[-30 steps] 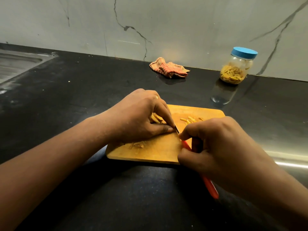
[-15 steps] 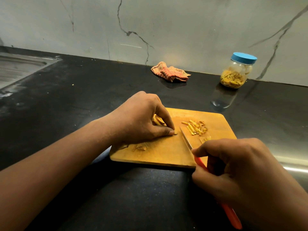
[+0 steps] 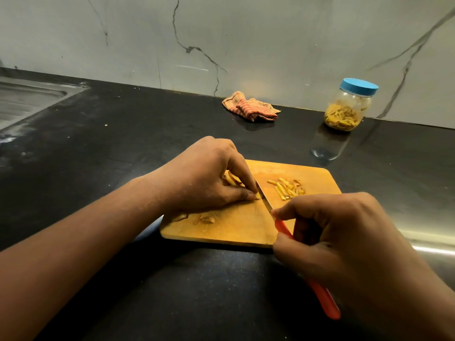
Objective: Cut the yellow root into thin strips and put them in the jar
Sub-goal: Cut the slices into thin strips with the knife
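at frame centre the left hand (image 3: 209,178) is pinching the yellow root (image 3: 256,196) on the cutting board (image 3: 234,230) while the right hand (image 3: 344,237) is gripping the knife (image 3: 264,200), whose blade is probably endangering the fingertips (image 3: 249,197) just beside it.

Desk (image 3: 147,134): black stone, glossy, finely speckled, dusty smears at left. Cutting board (image 3: 234,230): wood, matt, yellow-stained. Knife (image 3: 283,227): shiny metal blade, smooth red plastic handle. Jar (image 3: 347,112), upper right: clear, glossy; lid (image 3: 359,86) blue plastic. Rag (image 3: 251,108): striped woven cloth, crumpled. Wall (image 3: 270,45): smooth grey marble-look, dark veins. Sink (image 3: 24,99), upper left: brushed metal.
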Available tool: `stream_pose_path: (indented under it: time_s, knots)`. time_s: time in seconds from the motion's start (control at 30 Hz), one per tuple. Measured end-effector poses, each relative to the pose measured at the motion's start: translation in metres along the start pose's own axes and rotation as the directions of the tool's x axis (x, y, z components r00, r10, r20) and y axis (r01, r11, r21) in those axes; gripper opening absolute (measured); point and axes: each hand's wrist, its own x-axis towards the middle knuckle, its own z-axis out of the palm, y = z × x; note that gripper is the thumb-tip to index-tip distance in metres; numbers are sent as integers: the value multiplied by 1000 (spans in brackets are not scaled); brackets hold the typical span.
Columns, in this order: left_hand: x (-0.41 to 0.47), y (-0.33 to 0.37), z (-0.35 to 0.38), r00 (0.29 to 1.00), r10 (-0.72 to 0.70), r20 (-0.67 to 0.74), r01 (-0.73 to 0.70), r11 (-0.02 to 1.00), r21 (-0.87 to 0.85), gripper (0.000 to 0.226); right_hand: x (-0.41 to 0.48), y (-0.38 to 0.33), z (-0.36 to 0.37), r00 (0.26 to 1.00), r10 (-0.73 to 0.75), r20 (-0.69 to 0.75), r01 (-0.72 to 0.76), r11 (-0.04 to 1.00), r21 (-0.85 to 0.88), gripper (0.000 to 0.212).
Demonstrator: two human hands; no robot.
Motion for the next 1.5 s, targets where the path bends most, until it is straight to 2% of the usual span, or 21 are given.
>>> stream_pose_path:
  time_s: [0.43,0.6,0.7,0.93,1.03,1.27,1.5]
  knots:
    - [0,1,0,1000,22,7,-22,999,35,14,8,-3,-1,1000,-11,15,12,995,-97,39]
    - [0,2,0,1000,19,2,-19,999,46,12,23,-8,1,999,-48,22,51,980,-193,27]
    - [0,3,0,1000,11,-4,-10,999,45,12,24,-4,2,998,-63,3,62,977,-202,30]
    - [0,3,-2,999,-33,13,32,999,32,14,0,3,0,999,-40,34,43,993,-107,45]
    - [1,4,-3,999,-48,27,47,998,35,15,-4,4,-2,998,-64,27,67,991,-117,38]
    - [1,3,-6,997,-43,60,41,998,41,15,-3,0,-8,994,-45,-97,38,996,-81,24]
    - [3,-1,-6,998,-7,65,4,999,50,14,2,-2,-3,999,-31,-16,31,1000,2,26]
